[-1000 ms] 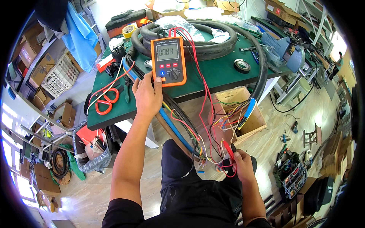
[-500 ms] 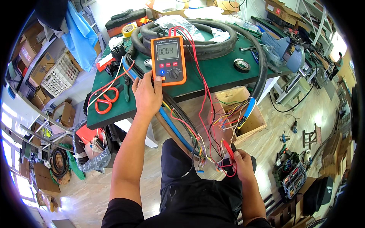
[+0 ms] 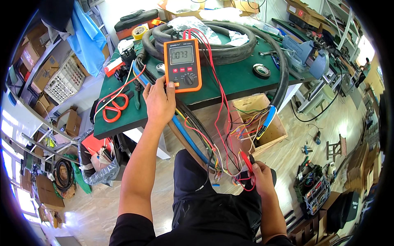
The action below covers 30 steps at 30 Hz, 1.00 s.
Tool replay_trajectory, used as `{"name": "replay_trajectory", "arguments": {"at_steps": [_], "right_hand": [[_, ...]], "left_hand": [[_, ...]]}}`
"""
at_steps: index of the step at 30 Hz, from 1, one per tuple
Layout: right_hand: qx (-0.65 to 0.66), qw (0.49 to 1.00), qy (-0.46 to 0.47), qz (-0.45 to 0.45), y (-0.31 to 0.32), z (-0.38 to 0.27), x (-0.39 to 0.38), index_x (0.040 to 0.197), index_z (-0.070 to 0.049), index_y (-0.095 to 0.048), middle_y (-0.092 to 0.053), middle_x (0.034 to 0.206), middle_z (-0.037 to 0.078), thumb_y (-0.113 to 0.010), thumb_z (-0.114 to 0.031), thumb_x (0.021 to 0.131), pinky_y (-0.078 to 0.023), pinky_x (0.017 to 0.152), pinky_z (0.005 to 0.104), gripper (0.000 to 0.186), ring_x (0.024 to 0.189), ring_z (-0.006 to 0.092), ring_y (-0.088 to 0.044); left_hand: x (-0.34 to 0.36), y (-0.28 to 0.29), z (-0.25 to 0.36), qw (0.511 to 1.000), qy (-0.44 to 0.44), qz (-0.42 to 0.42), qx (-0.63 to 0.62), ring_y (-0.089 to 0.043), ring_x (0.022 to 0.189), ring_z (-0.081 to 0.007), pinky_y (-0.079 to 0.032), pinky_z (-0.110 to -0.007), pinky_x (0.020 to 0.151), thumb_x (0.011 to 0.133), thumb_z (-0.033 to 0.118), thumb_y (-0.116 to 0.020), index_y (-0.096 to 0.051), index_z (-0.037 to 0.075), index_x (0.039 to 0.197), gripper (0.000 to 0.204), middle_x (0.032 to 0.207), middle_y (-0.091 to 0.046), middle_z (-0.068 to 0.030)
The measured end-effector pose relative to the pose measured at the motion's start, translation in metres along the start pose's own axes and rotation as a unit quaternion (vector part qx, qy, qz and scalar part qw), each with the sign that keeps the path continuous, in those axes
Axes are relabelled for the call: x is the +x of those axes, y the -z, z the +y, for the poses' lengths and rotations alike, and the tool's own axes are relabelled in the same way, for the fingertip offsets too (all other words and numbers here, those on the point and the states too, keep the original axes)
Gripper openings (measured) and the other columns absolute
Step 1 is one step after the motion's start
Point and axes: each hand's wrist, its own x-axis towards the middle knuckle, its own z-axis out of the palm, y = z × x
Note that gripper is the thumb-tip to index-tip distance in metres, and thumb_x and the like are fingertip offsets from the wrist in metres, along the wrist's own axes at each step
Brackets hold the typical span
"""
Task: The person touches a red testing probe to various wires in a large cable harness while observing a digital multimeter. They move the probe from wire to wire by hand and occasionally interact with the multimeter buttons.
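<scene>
An orange handheld meter (image 3: 183, 64) with a grey screen and a black dial lies on the green workbench (image 3: 234, 82). My left hand (image 3: 160, 102) rests at its lower left corner, thumb touching the case. Red leads (image 3: 217, 94) run from the meter's top down past the bench edge to a red probe (image 3: 247, 161), which my right hand (image 3: 260, 180) grips low over my lap. The probe tip points into a bundle of coloured wire ends (image 3: 223, 174) fanning out of a thick black cable (image 3: 193, 119).
A heavy coiled black hose (image 3: 230, 51) lies behind the meter. Orange-handled cutters (image 3: 114, 108) sit at the bench's left, a roll of black tape (image 3: 261, 70) and a blue vise (image 3: 305, 53) at the right. A wooden crate (image 3: 262, 123) stands under the bench.
The reading on the meter's screen has changed. Both hands stay almost where they were.
</scene>
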Motion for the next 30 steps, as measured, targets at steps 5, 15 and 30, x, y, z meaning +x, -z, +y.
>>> {"name": "replay_trajectory", "arguments": {"at_steps": [5, 15, 30], "right_hand": [[-0.001, 1.000, -0.003, -0.001, 0.000, 0.001, 0.001, 0.088, -0.001, -0.059, -0.056, 0.068, 0.003, -0.057, -0.041, 0.095, -0.039, 0.044, 0.0206, 0.040, 0.048, 0.0060, -0.045], [-0.021, 1.000, 0.011, 0.016, 0.002, 0.003, 0.000, 0.084, -0.003, -0.058, -0.055, 0.067, 0.002, -0.055, -0.037, 0.096, -0.036, 0.045, 0.0207, 0.037, 0.049, 0.0055, -0.044], [0.000, 1.000, -0.022, 0.012, 0.001, -0.009, -0.008, 0.099, 0.003, -0.061, -0.057, 0.072, 0.001, -0.056, -0.033, 0.095, -0.038, 0.053, 0.0231, 0.036, 0.060, 0.0063, -0.048]], "left_hand": [[0.000, 0.001, 0.001, 1.000, 0.003, -0.001, -0.005, -0.060, 0.096, -0.0282, -0.028, -0.046, 0.107, 0.100, 0.029, -0.044, -0.055, 0.004, 0.117, 0.032, 0.089, -0.064, -0.0113], [0.003, -0.005, 0.003, 1.000, -0.006, 0.014, 0.005, -0.061, 0.099, -0.0291, -0.029, -0.047, 0.107, 0.099, 0.027, -0.045, -0.056, 0.005, 0.116, 0.030, 0.092, -0.066, -0.0120], [-0.002, -0.001, 0.001, 1.000, -0.016, -0.012, 0.020, -0.060, 0.102, -0.0405, -0.044, -0.045, 0.089, 0.098, 0.026, -0.046, -0.058, -0.004, 0.116, 0.037, 0.106, -0.063, -0.0265]]}}
